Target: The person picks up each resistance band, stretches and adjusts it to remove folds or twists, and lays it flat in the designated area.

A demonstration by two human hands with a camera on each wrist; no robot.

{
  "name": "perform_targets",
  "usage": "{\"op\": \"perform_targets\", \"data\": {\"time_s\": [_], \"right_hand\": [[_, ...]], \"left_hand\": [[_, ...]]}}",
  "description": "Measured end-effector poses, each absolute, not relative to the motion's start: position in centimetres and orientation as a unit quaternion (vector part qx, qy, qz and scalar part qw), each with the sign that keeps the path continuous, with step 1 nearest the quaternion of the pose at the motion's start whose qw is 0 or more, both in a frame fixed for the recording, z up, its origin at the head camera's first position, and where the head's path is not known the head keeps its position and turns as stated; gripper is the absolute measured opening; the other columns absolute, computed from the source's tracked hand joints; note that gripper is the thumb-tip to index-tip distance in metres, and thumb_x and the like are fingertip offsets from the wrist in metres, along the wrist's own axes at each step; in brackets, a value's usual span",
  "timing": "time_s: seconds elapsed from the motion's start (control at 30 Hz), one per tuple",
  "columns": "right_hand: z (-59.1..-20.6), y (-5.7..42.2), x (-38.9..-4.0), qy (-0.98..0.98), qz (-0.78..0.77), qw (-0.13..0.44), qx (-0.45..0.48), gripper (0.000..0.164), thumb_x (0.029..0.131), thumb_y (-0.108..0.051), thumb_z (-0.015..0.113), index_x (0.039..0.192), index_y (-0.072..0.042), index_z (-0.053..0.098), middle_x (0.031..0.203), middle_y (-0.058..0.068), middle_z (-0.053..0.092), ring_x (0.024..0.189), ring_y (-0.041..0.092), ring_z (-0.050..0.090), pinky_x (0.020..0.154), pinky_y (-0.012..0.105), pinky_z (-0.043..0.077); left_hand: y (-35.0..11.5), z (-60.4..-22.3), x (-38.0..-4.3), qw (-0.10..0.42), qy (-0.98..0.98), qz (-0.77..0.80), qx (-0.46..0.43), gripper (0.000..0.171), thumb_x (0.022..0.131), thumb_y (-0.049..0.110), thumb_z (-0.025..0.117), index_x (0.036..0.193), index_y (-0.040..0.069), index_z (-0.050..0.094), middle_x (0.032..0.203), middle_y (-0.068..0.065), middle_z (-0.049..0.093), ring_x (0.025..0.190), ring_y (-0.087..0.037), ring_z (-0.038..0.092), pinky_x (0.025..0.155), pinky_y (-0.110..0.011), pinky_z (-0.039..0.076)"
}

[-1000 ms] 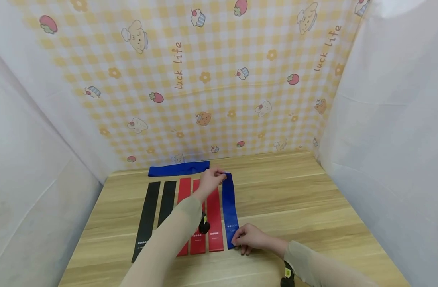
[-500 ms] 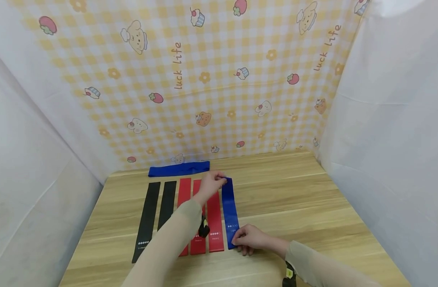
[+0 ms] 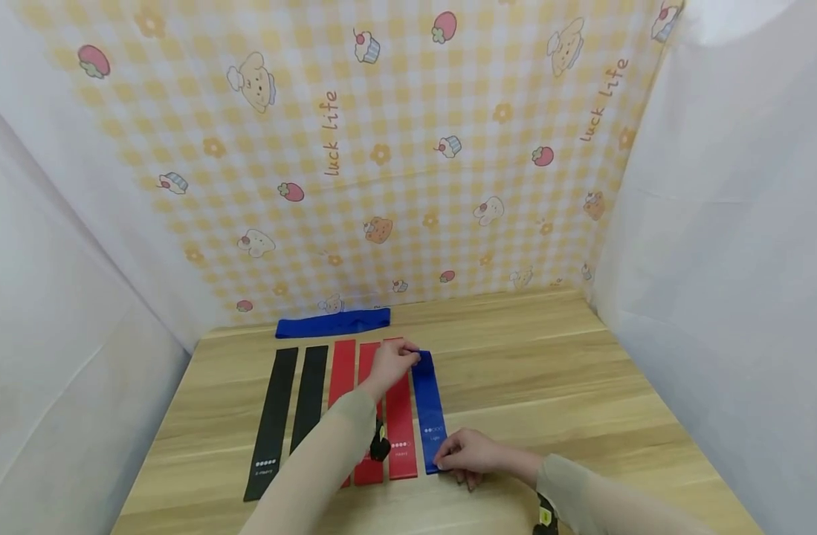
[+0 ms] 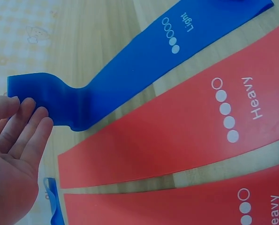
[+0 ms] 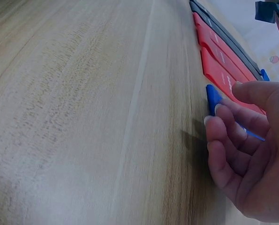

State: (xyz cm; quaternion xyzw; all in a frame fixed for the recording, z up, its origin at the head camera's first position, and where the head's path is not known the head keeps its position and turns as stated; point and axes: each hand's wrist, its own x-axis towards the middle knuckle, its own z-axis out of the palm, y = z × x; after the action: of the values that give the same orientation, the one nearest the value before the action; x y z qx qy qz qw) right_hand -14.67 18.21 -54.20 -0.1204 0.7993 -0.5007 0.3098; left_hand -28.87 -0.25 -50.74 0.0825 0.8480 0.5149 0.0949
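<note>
A blue resistance band [image 3: 428,409] marked Light lies lengthwise to the right of the red bands. My left hand [image 3: 392,364] pinches its far end between thumb and fingers. In the left wrist view that end is lifted and bends in a curve near the left hand [image 4: 17,140]. At the near end, my right hand [image 3: 471,452] pinches the band's corner. The right wrist view shows the right hand [image 5: 252,145] with curled fingers against the blue tip [image 5: 211,99]. The nearest red band [image 4: 177,126], marked Heavy, lies flat beside the blue one.
Two black bands [image 3: 272,423] and several red bands [image 3: 400,423] lie in a row on the wooden table [image 3: 549,394]. Another blue band [image 3: 333,323] lies crosswise at the back, by the checked cloth [image 3: 381,186]. White curtains [image 3: 702,260] hang at both sides.
My left hand has come slightly nearer with the band's far end, and the blue band looks shorter. My right hand has stayed at the near end. The head view has tilted slightly up.
</note>
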Motion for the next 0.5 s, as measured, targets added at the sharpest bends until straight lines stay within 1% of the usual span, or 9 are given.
{"op": "perform_targets", "data": {"time_s": [0.23,0.37,0.5], "right_hand": [[-54.7,18.6,-15.2,0.783,-0.517,0.323,-0.126,0.016,0.094,-0.018,0.061,0.093,-0.008,0.074,0.057,0.006,0.06,0.04,0.007,0.054,0.037,0.019,0.042],[-55.4,18.8,-15.5,0.768,-0.532,0.332,-0.126,0.019,0.096,-0.015,0.058,0.095,-0.007,0.075,0.059,0.005,0.062,0.041,0.006,0.056,0.037,0.019,0.044],[-55.7,19.0,-15.6,0.758,-0.547,0.333,-0.127,0.019,0.095,-0.012,0.057,0.095,-0.005,0.075,0.058,0.005,0.061,0.041,0.007,0.056,0.037,0.019,0.044]], "left_hand": [[-0.1,-51.4,-28.9,0.102,0.854,0.505,0.072,0.013,0.092,0.013,0.066,0.103,0.007,0.071,0.089,-0.004,0.07,0.084,-0.019,0.066,0.072,-0.032,0.053],[0.0,-51.7,-28.8,0.105,0.853,0.507,0.072,0.015,0.092,0.012,0.066,0.105,0.005,0.07,0.09,-0.005,0.071,0.084,-0.019,0.067,0.072,-0.033,0.054],[0.0,-52.2,-28.8,0.106,0.851,0.51,0.069,0.017,0.092,0.012,0.066,0.107,0.004,0.07,0.091,-0.006,0.071,0.085,-0.02,0.067,0.071,-0.033,0.054]]}}
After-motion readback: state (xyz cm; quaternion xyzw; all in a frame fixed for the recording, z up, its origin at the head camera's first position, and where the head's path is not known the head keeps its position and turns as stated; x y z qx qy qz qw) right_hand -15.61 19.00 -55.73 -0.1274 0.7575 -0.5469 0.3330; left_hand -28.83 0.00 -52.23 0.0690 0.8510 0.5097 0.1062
